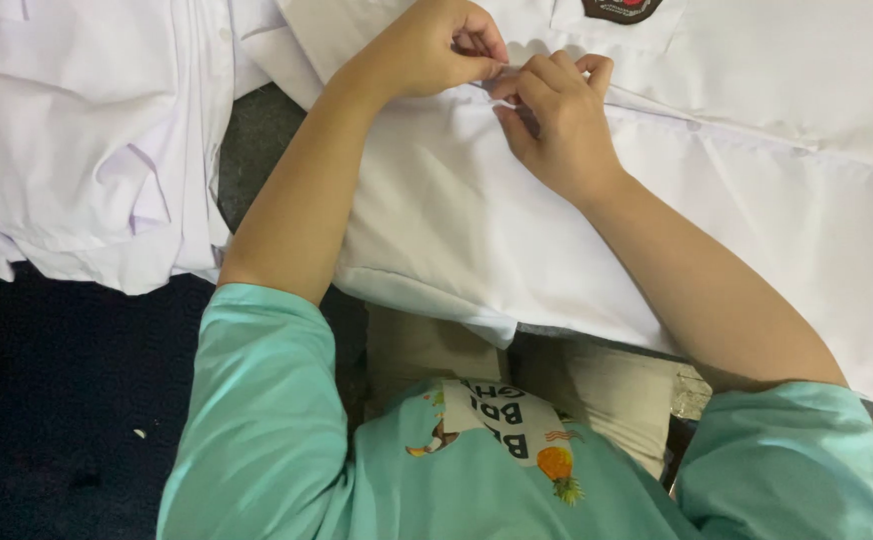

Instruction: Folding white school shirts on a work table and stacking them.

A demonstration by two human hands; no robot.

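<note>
White cotton filled the upper frame, where the left hand (435, 48) and right hand (555, 115), both closed, pinched the placket of the white shirt (517, 235) (seemingly mid-buttoning), a step needing steady alignment beside the pile of shirts (87, 140) at upper left.

Room around the white shirt

The white shirt (557, 230) covers the surface ahead, and the left hand (432, 45) and right hand (557, 120) meet on its upper part, blocking the middle. Left of the shirt lies a pile of white garments (87, 140); a narrow dark gap (257, 140) runs between them.
</note>
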